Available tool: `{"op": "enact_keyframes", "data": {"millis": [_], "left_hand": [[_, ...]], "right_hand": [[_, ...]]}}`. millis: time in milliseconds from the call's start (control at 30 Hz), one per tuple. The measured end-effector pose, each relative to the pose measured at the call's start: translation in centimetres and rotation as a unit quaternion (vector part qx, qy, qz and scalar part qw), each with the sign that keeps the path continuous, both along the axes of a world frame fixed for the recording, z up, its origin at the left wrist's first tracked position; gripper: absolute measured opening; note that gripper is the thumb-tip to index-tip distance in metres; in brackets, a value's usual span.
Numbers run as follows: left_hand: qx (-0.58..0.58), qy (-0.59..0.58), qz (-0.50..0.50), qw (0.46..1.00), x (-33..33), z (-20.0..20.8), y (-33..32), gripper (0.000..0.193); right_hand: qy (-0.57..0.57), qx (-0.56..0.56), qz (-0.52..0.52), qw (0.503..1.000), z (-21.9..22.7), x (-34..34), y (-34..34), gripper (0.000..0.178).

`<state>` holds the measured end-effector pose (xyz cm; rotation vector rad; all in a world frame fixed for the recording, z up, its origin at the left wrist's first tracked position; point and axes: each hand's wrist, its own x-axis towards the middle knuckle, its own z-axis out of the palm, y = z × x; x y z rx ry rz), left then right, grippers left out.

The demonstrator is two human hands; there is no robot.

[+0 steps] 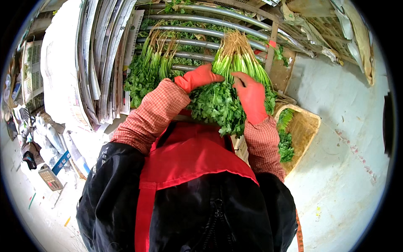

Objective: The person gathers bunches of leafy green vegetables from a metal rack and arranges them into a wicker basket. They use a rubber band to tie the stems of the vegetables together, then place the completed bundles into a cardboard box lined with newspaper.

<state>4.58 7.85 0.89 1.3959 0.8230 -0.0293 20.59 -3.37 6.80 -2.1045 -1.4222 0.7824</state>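
A large bunch of coriander (220,103) lies across a rack of metal bars (191,30), its brown roots pointing away from me and its leaves toward me. My left hand (201,78), in an orange-red rubber glove, grips the bunch from its left side, where leaves hide part of the fingers. On the stems at the right, my gloved right hand (252,96) has its fingers curled in, pinching some of them. Left of my hands rests a smaller heap of coriander (157,59), also with its roots away from me.
Stacked newspapers (98,54) stand at the left beside the rack. On the right, a tan plastic crate (308,130) holds more greens (286,145). Old crates (323,25) with torn wrapping line the far right. Plastic bags (48,134) and a calculator (51,178) lie at the left.
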Motion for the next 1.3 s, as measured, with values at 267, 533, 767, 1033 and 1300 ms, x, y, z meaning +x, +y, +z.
{"op": "enact_keyframes", "data": {"millis": [267, 533, 767, 1033, 1300], "left_hand": [[-0.099, -0.04, -0.012, 0.994, -1.4, -1.3, 1.3, 0.037], [-0.12, -0.03, 0.005, 0.992, -2.0, -1.0, 1.6, 0.039], [-0.142, -0.013, 0.005, 0.99, -1.8, -2.1, 1.5, 0.043], [-0.046, -0.03, -0.024, 0.998, -1.2, -4.7, 1.0, 0.038], [0.106, 0.014, -0.087, 0.99, -0.5, -4.0, 0.5, 0.032]], "right_hand": [[-0.094, -0.028, -0.012, 0.995, -0.8, -0.5, 2.6, 0.021], [-0.104, -0.177, -0.003, 0.979, -1.8, 1.6, 4.2, 0.035], [-0.143, -0.185, 0.05, 0.971, -2.8, 0.7, 7.1, 0.035], [0.132, -0.229, -0.026, 0.964, -1.9, 3.0, 9.2, 0.021], [-0.068, -0.07, 0.039, 0.994, -5.3, 2.5, 9.6, 0.018]]}}
